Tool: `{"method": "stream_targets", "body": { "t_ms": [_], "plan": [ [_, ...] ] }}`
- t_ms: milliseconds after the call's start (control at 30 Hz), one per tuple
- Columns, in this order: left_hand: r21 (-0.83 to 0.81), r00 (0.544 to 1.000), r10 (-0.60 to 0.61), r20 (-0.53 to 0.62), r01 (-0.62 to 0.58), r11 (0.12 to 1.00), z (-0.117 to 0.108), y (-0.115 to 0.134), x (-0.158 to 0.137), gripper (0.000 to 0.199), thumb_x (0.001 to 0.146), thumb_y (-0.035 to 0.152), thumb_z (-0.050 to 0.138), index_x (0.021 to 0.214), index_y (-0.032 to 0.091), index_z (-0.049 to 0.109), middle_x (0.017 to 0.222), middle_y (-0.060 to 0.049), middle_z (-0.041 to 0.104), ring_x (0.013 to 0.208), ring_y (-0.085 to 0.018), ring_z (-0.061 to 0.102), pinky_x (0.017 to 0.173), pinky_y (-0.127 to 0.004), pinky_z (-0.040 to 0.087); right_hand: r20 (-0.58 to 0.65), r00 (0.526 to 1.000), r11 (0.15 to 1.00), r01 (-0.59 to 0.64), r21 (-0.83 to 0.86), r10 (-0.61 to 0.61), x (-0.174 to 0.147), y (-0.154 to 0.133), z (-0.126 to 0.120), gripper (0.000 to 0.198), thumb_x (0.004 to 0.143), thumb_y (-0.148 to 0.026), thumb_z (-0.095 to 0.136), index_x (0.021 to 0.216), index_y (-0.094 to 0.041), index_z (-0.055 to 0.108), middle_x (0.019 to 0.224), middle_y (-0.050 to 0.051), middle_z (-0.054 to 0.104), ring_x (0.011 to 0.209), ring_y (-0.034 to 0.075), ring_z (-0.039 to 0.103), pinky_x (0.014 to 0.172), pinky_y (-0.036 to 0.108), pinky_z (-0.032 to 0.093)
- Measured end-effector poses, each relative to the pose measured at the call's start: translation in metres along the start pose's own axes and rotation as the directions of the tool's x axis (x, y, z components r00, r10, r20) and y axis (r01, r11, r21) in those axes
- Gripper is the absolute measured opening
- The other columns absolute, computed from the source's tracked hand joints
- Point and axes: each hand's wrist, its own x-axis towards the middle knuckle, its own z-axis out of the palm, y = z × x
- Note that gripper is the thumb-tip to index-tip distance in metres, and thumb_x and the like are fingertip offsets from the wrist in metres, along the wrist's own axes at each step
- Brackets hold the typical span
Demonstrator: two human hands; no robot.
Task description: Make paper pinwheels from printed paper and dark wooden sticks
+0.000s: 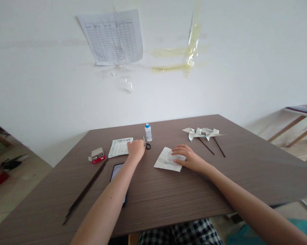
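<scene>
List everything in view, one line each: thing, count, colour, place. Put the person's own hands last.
table: one, brown wood grain, fills the foreground
glue bottle: one, white with blue cap, far middle of table
scissors: one, dark handles, at the left hand
printed paper: one, white, under the right hand
paper sheet: one, white, left of the left hand
pinwheels: two, white on dark sticks, far right of table
small box: one, red and grey, left of the sheet
sticks: two or so, dark, left side of table
phone: one, black, under the left forearm
chart: one, white, taped to wall
left hand: on the scissors
right hand: flat on the printed paper
</scene>
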Motion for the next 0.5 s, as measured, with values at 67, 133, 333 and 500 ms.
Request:
{"method": "stream_targets", "body": {
  "t_ms": [67, 133, 333, 500],
  "plan": [
    [-0.005, 1.0, -0.005, 0.003, 0.005, 1.0, 0.004, 0.001, 0.005, 0.026, 0.107, 0.022, 0.073, 0.125, 0.027, 0.091, 0.138, -0.016, 0.09, 0.142, -0.038, 0.078, 0.123, -0.054, 0.051, -0.009, 1.0, 1.0, 0.003, -0.006, -0.003, 0.0, 0.002, 0.001, 0.032, 0.106, -0.05, 0.086, 0.13, -0.03, 0.093, 0.149, 0.013, 0.085, 0.154, 0.045, 0.066, 0.136, 0.072, 0.047],
    [-0.012, 1.0, -0.006, 0.002, 0.006, 1.0, 0.008, 0.002, 0.007, 0.03, 0.106, 0.021, 0.074, 0.13, 0.029, 0.09, 0.142, -0.016, 0.089, 0.145, -0.038, 0.077, 0.125, -0.053, 0.049, -0.017, 1.0, 1.0, 0.011, -0.014, -0.012, 0.001, 0.003, 0.001, 0.029, 0.106, -0.048, 0.085, 0.127, -0.03, 0.093, 0.145, 0.014, 0.087, 0.152, 0.045, 0.068, 0.135, 0.072, 0.048],
    [-0.027, 0.999, -0.032, 0.0, 0.032, 0.999, 0.013, 0.004, 0.009, 0.04, 0.108, 0.014, 0.062, 0.13, 0.028, 0.092, 0.138, -0.016, 0.09, 0.144, -0.036, 0.077, 0.126, -0.052, 0.046, -0.048, 0.999, 1.0, 0.025, -0.011, -0.025, 0.001, 0.003, 0.0, 0.024, 0.106, -0.045, 0.086, 0.123, -0.03, 0.094, 0.139, 0.013, 0.088, 0.149, 0.043, 0.071, 0.133, 0.068, 0.051],
    [-0.028, 0.995, -0.1, -0.013, 0.1, 0.995, 0.012, 0.001, 0.007, 0.043, 0.105, 0.011, 0.058, 0.127, 0.027, 0.092, 0.133, -0.018, 0.091, 0.137, -0.037, 0.08, 0.122, -0.055, 0.048, -0.051, 0.998, 1.0, 0.022, -0.001, -0.022, 0.001, 0.003, 0.001, 0.023, 0.104, -0.043, 0.087, 0.122, -0.031, 0.094, 0.137, 0.013, 0.089, 0.148, 0.042, 0.072, 0.133, 0.068, 0.051]
  ]
}}
